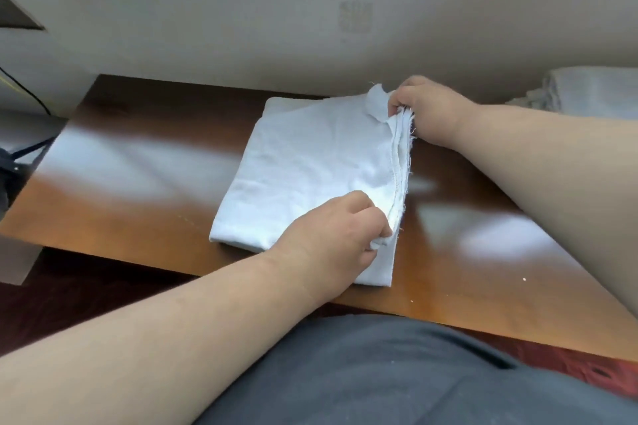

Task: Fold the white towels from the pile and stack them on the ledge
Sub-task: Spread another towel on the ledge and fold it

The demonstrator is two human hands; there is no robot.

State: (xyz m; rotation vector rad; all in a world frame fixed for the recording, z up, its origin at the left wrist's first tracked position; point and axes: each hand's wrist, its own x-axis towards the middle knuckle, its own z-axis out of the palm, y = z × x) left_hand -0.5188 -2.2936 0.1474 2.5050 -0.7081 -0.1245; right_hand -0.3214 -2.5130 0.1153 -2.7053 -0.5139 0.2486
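- On glossy brown wooden ledge [145,183], against beige wall [276,10]: folded white towel [303,166], several layers thick, lying flat, stitched and frayed edges stacked along its right side.
- Left hand [331,231] at near right corner of towel; fingers curled, pinching a bunch of the layered edge between thumb and fingertips. Grip clamped on cloth.
- Right hand [424,110] at far right corner; fingers curled round the stacked edges, one loose corner flap sticking up past the knuckles. Grip likewise clamped on cloth.
- Both forearms bare, reaching in from the near side; right forearm crossing over ledge from the right.
- Towel's near end overhanging or level with front edge of ledge: cannot tell which, wrist in the way.
- Far right, at frame edge: pile of white towels [587,90], blurred, resting near the wall.
- Bright window glare in patches on ledge surface, left and right of towel.
- Bottom of frame: dark grey garment [362,373] on the person's torso.
- Left edge: dark cable [27,90] and dark strap, partly cut off.
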